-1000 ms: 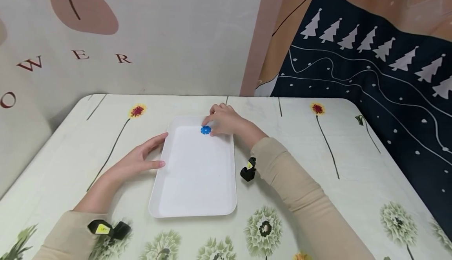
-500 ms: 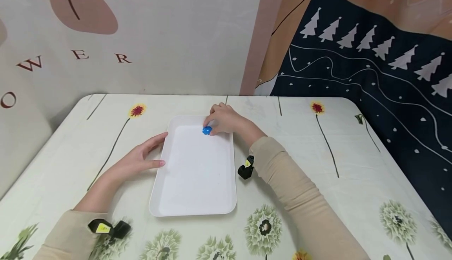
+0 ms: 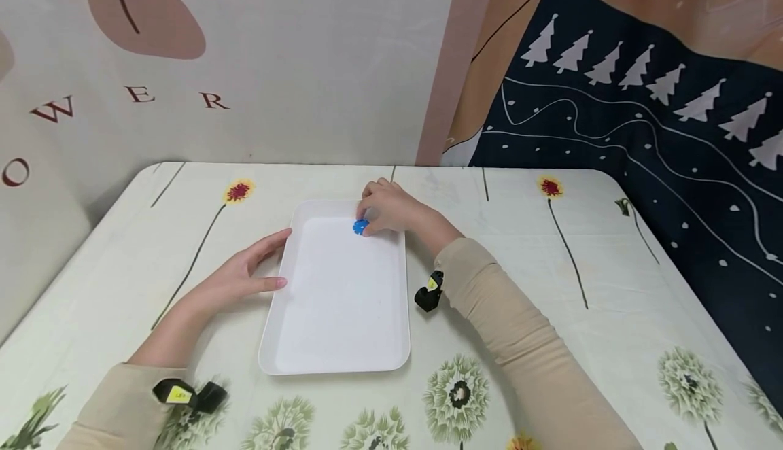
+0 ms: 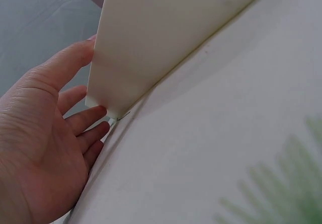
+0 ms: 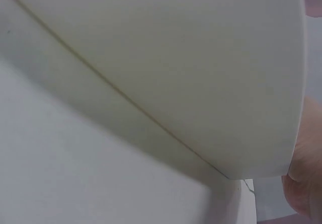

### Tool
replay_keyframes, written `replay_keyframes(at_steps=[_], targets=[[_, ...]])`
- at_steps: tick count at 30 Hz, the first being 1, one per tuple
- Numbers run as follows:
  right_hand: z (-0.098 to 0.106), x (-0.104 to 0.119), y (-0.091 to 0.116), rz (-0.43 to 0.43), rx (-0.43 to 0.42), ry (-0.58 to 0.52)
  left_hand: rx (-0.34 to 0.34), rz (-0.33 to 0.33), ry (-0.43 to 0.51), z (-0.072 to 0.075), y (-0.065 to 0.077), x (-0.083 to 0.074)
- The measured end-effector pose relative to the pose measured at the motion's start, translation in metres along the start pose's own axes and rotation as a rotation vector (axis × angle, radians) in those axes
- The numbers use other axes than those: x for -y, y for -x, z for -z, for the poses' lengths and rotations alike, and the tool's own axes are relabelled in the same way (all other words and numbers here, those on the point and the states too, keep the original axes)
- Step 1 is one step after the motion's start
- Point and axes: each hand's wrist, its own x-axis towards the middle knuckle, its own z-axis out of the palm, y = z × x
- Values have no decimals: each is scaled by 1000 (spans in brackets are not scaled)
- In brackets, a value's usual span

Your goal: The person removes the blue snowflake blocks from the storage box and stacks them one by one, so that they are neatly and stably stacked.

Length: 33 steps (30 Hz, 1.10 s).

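A white rectangular tray (image 3: 342,300) lies on the table. Inside its far right part, my right hand (image 3: 388,206) pinches a small blue notched plastic disc (image 3: 359,227), which looks like a snowflake building piece. Part of the disc is covered by the fingers. My left hand (image 3: 235,277) touches the tray's left edge, thumb and fingers spread and mostly straight. In the left wrist view, the left hand (image 4: 50,128) lies against the corner of the tray's outer wall (image 4: 151,38). The tray wall (image 5: 201,73) conceals most of the right hand (image 5: 307,163) in the right wrist view.
A pale cloth printed with flowers covers the table (image 3: 508,266). Behind it hangs a light curtain (image 3: 306,62) with letters, and to the right a dark blue cloth (image 3: 673,144) with white trees. Black cameras sit on both wrists.
The blue disc has turned in the right hand's fingers, from facing the head camera to tilted, and shifted slightly right. The left hand and the tray stay in place.
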Motion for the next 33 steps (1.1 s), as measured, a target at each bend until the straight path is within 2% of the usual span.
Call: replay_keyframes(at_steps=[14,22,33], targets=[[2,6,4,7,-34,-35,-1,8,-7,0,0,0],[-1,2,4,-13,-110,-142,-4,10,-9,0,1,0],[0,-2,8,-13,-136,-229,-6,23,-4,0,1,1]])
